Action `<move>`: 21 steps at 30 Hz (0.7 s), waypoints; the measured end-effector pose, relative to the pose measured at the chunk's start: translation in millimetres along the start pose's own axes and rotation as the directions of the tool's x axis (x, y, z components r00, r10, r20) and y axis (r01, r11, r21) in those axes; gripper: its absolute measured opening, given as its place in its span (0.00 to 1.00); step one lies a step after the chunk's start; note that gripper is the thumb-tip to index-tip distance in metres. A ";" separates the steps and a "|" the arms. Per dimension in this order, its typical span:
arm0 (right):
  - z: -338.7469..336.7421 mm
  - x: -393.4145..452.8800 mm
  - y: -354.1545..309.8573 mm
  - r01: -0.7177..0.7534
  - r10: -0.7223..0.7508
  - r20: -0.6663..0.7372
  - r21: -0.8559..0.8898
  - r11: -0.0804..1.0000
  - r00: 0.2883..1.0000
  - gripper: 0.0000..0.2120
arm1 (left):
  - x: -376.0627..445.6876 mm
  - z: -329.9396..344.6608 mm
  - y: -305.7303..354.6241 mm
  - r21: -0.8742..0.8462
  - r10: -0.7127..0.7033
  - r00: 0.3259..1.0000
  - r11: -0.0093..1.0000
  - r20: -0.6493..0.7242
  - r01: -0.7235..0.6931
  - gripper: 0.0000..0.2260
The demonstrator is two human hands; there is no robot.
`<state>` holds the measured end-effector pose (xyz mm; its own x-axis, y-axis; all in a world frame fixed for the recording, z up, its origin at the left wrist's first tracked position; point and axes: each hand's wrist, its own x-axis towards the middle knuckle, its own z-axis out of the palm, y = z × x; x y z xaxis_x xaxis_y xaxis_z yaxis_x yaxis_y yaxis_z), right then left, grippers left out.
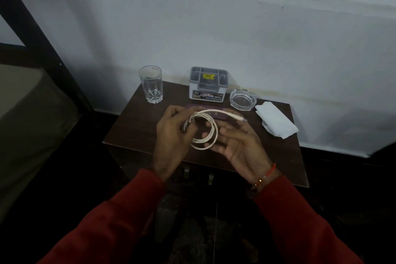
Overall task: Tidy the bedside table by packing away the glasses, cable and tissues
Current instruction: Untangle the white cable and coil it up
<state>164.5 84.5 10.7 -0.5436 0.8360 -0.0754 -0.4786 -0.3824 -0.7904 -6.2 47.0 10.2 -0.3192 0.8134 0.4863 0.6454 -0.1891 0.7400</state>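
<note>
Dark bedside table (137, 135) against a white wall, cable held above it.

Left hand (173, 133) pinches the coiled white cable (205, 130); right hand (237, 141), fingers loosely spread, supports the coil. Beyond the grip: empty grey organiser (207, 83), empty glass (150, 83), ashtray (242, 98); tissue (276, 122) rightward.

Bedroom or similar lodging room: a small wooden bedside table (137, 135) stands against a white wall (214, 38), carrying a glass (150, 84), ashtray (242, 99) and tissue (275, 122).

clear glass tumbler (150, 84), dark wood table (137, 133)
</note>
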 end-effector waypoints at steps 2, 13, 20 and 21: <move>-0.9 -0.7 -0.3 0.026 -0.025 0.058 -0.004 1.000 0.998 0.22 | 0.2 -0.6 -0.6 -0.001 -0.026 1.000 1.000 0.000 0.026 0.18; 2.5 -2.3 2.4 -0.007 0.022 0.162 -0.091 0.996 0.987 0.18 | 0.1 -1.7 0.3 0.011 -0.057 0.998 0.998 0.009 0.057 0.17; 3.9 1.3 8.7 0.111 -0.118 -0.030 -0.188 0.976 0.992 0.11 | -5.2 2.4 6.3 0.010 -0.036 0.999 0.999 0.039 0.036 0.17; 3.7 1.3 9.5 0.134 -0.147 -0.048 -0.214 0.968 0.988 0.11 | -5.9 3.4 7.2 0.009 -0.037 0.998 0.999 0.046 0.036 0.17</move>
<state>156.6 80.5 5.4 -0.4334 0.9011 0.0125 -0.3884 -0.1742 -0.9049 2.7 42.7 11.1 -0.3101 0.8445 0.4367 0.6396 -0.1545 0.7530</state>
